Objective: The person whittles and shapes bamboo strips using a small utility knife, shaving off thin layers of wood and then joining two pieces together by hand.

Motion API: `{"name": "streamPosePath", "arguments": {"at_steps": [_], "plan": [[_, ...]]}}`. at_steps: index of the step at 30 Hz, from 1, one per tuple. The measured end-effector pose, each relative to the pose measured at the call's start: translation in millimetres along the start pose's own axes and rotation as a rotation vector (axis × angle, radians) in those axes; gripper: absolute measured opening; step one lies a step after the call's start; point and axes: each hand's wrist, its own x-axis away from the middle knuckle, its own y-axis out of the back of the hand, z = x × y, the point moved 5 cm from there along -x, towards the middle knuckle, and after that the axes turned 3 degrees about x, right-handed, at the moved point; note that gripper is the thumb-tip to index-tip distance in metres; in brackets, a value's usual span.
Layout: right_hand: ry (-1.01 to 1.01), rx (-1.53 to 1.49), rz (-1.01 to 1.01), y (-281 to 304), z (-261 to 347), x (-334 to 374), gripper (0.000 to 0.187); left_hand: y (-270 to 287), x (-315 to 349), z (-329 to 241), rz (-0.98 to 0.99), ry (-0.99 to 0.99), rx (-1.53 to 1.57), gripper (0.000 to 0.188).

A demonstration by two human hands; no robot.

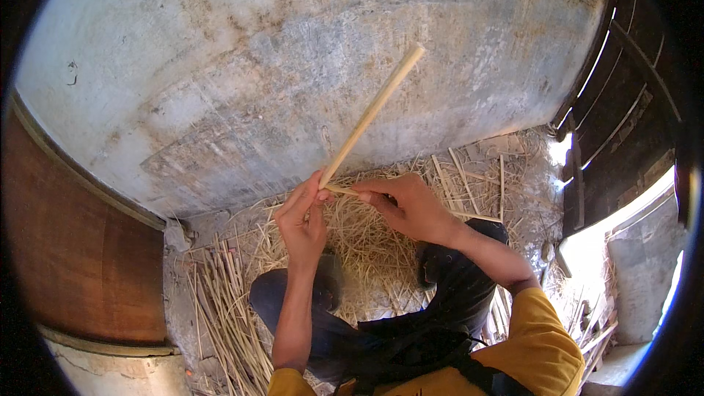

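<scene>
A long, pale bamboo stick (374, 114) slants up and to the right in front of the wall. My left hand (302, 213) pinches its lower end between thumb and fingers. My right hand (411, 205) is closed beside it, on a thin pale strip (341, 190) that reaches across to the stick's lower end at my left fingertips. Past my right wrist, another length of pale strip (477, 216) sticks out; whether it is the same piece, my hand hides. Both hands are raised above my bent legs.
Curly shavings (367, 231) cover the floor between my legs. Many long thin sticks (227, 308) lie in a heap at the left, with several more strips (462, 176) near the wall. A stained wall (293, 88) stands ahead, a brown wooden panel (81, 242) at left, dark slats (623, 103) at right.
</scene>
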Motion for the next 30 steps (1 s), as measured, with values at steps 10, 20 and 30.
{"name": "streamPosePath", "arguments": {"at_steps": [10,20,30], "plan": [[-0.079,-0.323,0.17,-6.2,-15.3,-4.5,0.026,-2.8,-2.9,-8.2,0.006,-0.058,-0.129,0.035],[0.203,0.552,-0.05,-4.8,17.0,-4.3,0.038,4.2,-5.9,-7.0,-0.093,0.026,-0.108,0.031],[0.154,0.177,0.198,12.3,31.0,-36.7,0.02,12.7,-0.8,-7.8,-0.177,0.042,0.067,0.033]]}}
